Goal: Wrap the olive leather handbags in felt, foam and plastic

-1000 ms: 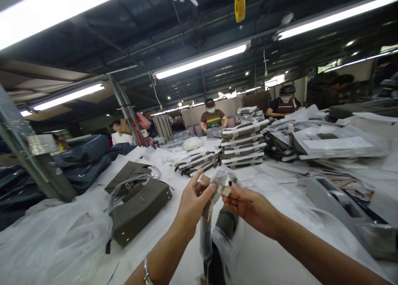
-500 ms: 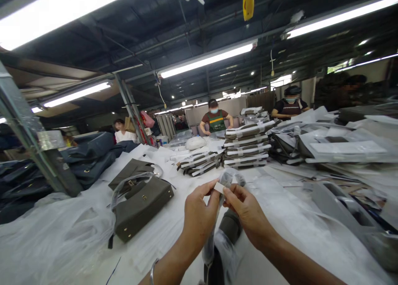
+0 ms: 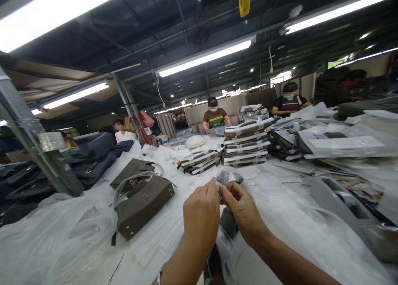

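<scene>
In front of me, my left hand (image 3: 201,208) and my right hand (image 3: 245,212) meet with their fingers pinched together. Between the fingertips is a plastic-wrapped bag handle (image 3: 229,175), its loop rising behind them. A small white strip (image 3: 219,187) shows there only as a sliver; the fingers cover most of it. Beneath my hands lies a dark olive bag (image 3: 228,222), partly covered by clear plastic and hidden by my forearms. To the left, an olive handbag (image 3: 144,208) with gold fittings rests on its side, its handle wrapped in plastic.
A stack of wrapped bags (image 3: 245,144) stands ahead, beside a lower pile (image 3: 200,160). A grey tape dispenser (image 3: 342,206) sits at right. Clear plastic sheeting (image 3: 62,239) spreads at left, near a metal post (image 3: 34,135). A co-worker (image 3: 216,117) is across the table.
The white strip was plainly visible between both hands and is now mostly covered. My left hand has turned, its back toward me, and the fingers have closed in around the handle.
</scene>
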A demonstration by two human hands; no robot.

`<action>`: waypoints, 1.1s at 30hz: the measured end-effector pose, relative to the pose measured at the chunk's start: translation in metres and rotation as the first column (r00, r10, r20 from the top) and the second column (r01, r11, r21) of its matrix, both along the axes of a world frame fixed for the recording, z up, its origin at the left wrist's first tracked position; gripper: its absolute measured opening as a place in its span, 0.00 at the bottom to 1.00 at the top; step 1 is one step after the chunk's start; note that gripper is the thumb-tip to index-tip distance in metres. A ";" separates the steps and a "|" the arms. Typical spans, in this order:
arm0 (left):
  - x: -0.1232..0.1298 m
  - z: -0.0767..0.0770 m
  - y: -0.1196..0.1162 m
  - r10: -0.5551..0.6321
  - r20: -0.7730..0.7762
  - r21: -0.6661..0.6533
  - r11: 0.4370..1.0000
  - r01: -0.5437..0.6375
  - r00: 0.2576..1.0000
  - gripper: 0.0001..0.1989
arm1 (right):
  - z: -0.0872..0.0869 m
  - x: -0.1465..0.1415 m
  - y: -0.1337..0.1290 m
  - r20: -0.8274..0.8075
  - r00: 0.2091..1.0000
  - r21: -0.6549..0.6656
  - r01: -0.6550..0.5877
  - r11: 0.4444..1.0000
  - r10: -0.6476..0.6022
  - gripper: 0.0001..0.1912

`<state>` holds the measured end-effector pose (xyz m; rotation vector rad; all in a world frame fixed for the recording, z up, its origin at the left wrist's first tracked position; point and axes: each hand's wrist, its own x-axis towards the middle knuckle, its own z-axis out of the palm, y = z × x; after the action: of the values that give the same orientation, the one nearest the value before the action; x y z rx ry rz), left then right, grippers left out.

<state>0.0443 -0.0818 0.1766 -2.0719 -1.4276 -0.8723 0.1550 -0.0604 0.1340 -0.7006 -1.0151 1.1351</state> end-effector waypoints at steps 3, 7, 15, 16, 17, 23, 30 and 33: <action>0.009 -0.008 -0.005 0.031 -0.144 0.099 0.995 -0.017 0.989 0.19 | 0.003 -0.001 -0.002 -0.041 0.999 -0.005 -0.004 1.000 0.004 0.22; 0.016 -0.025 -0.008 0.016 -0.171 0.176 0.984 0.015 0.985 0.22 | 0.005 0.002 -0.003 -0.025 0.999 -0.013 -0.037 0.999 0.037 0.23; -0.013 -0.014 -0.008 -0.253 0.391 -0.169 0.925 0.339 0.885 0.24 | 0.005 0.014 -0.002 0.003 0.996 0.016 -0.092 0.996 0.092 0.16; -0.019 -0.010 -0.004 -0.227 0.511 -0.244 0.887 0.393 0.829 0.24 | 0.006 0.015 -0.002 -0.014 0.993 0.016 -0.115 0.993 0.115 0.16; -0.024 -0.006 0.001 -0.177 0.611 -0.307 0.845 0.438 0.771 0.25 | 0.006 0.016 -0.003 -0.031 0.990 0.015 -0.135 0.991 0.135 0.16; -0.017 0.003 0.020 0.041 0.851 -0.431 0.624 0.652 0.523 0.32 | 0.007 0.023 0.000 0.167 0.985 0.066 -0.047 0.997 0.035 0.16; -0.014 -0.001 0.017 0.278 0.873 -0.485 0.585 0.650 0.401 0.35 | -0.020 0.146 -0.002 0.720 0.458 0.456 0.254 0.853 -0.521 0.13; -0.021 -0.006 0.023 0.311 0.877 -0.481 0.590 0.648 0.367 0.33 | -0.047 0.244 -0.011 0.893 0.054 0.332 0.593 0.733 -0.448 0.12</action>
<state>0.0238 -0.0591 0.1706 -2.4874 -2.5932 -2.0971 0.3992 -0.0712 0.0870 -1.8455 -1.4664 -0.0786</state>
